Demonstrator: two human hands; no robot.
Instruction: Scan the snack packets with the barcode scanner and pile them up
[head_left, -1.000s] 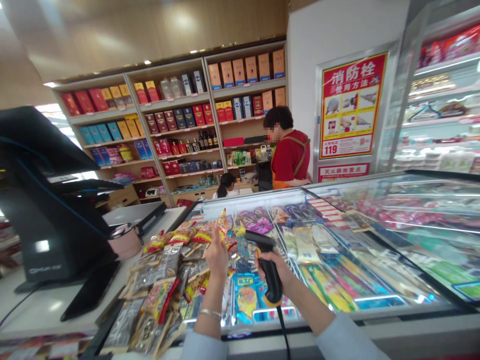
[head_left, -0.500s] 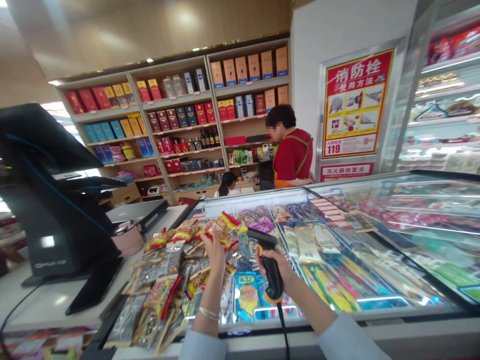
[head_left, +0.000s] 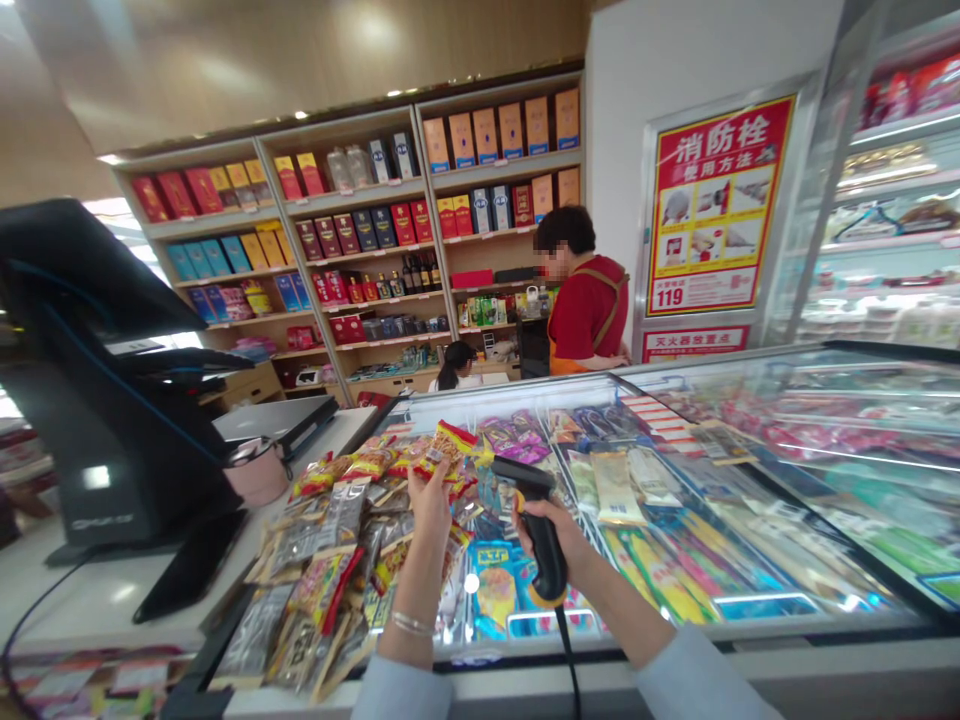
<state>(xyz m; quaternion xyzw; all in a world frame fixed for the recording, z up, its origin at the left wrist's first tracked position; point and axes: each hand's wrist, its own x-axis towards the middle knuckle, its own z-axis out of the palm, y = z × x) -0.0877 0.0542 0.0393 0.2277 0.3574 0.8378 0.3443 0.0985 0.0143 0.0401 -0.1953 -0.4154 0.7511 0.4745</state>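
My right hand (head_left: pixel 553 535) is wrapped round the grip of a black and yellow barcode scanner (head_left: pixel 546 545). The scanner's head points left, and its cable hangs down over the freezer's front edge. My left hand (head_left: pixel 430 490) pinches a red and yellow snack packet (head_left: pixel 454 440) just left of the scanner head; some fingers are hidden behind it. Below and left of that hand lies a heap of snack packets (head_left: pixel 322 585), some red and yellow, others clear with grey contents. The heap rests on the glass top of the freezer (head_left: pixel 525 655).
On the left counter stand a black checkout terminal (head_left: pixel 112 400), a pink cup (head_left: pixel 257 470) and a black phone-like slab (head_left: pixel 191 565). Ice cream packs (head_left: pixel 499 590) show under the glass. A person in a red shirt (head_left: pixel 592 310) stands beyond the freezer, with another person's head (head_left: pixel 454 365) lower down.
My left hand has shifted slightly and its fingers have closed on the red and yellow packet. The scanner in my right hand has barely moved.
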